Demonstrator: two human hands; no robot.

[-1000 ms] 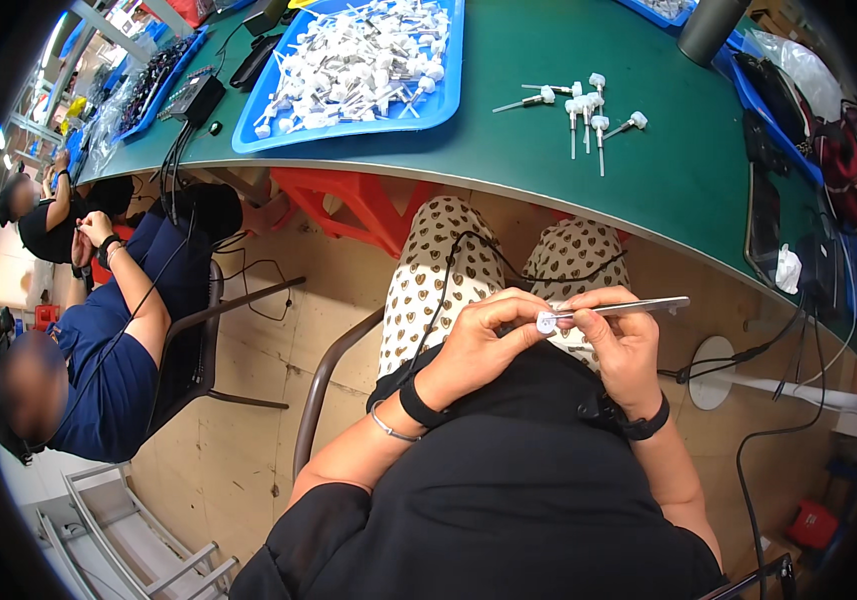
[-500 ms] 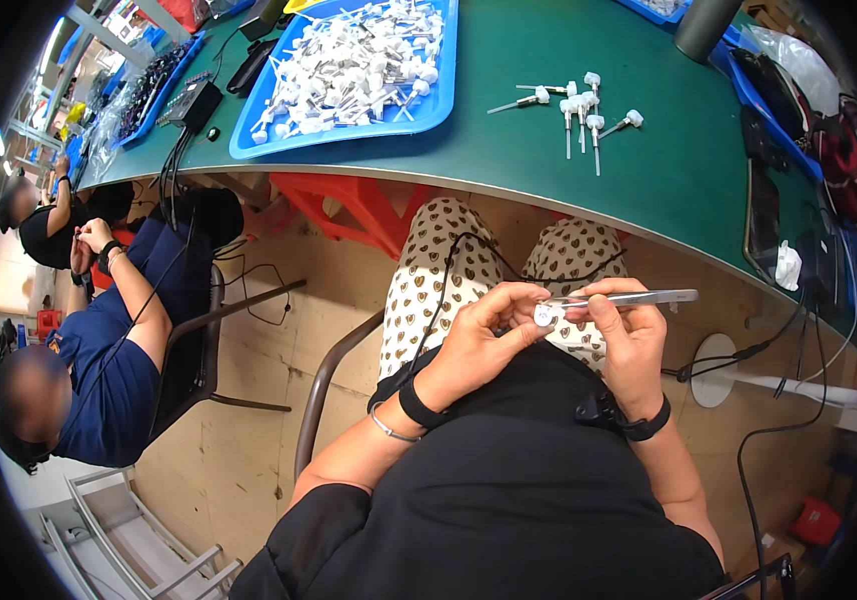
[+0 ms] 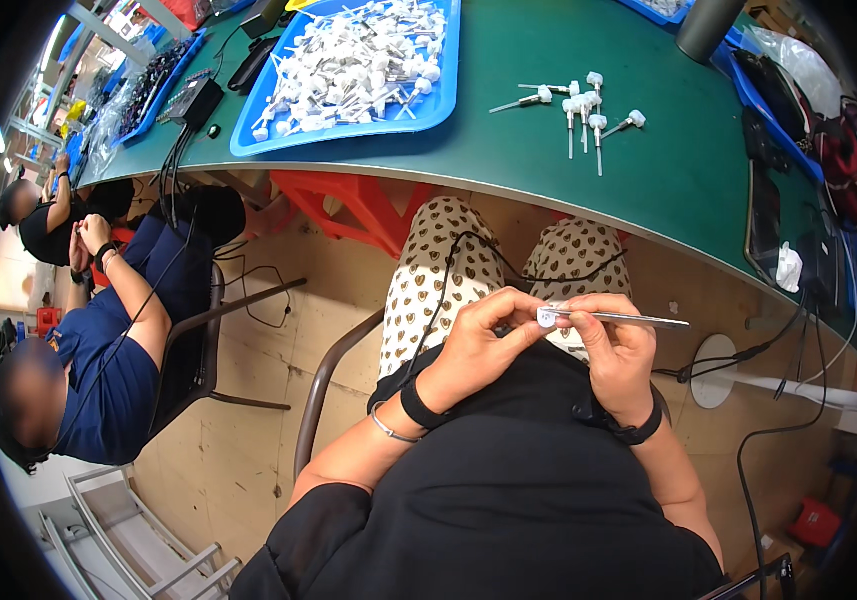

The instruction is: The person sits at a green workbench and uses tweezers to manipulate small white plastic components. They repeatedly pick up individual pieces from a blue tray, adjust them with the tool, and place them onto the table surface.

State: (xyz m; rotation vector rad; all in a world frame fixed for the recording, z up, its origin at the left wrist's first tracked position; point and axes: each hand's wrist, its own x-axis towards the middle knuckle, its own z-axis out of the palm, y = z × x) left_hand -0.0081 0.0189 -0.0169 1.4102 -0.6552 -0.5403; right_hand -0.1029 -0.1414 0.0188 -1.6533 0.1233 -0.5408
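Over my lap, my left hand (image 3: 484,345) pinches a small white plastic part (image 3: 547,317) between thumb and fingertips. Its round face shows; the rest is covered by the fingers. My right hand (image 3: 617,358) is closed round metal tweezers (image 3: 654,321), whose blunt end points to the right. The tips of the tweezers meet the white part, though my right fingers partly cover them. Beyond my hands, several loose white-headed parts with thin metal stems (image 3: 599,128) lie on the green table (image 3: 509,50).
A blue tray (image 3: 349,143) heaped with similar parts stands at the table's near edge, left of centre. Cables, a phone (image 3: 764,215) and a dark red bag (image 3: 844,155) are at the right. To my left sits a co-worker (image 3: 114,370) in navy, with another person beyond.
My right hand has shifted slightly left, closer to the white part. The tweezers have tilted, their blunt end now lower. My left hand stays almost in place.
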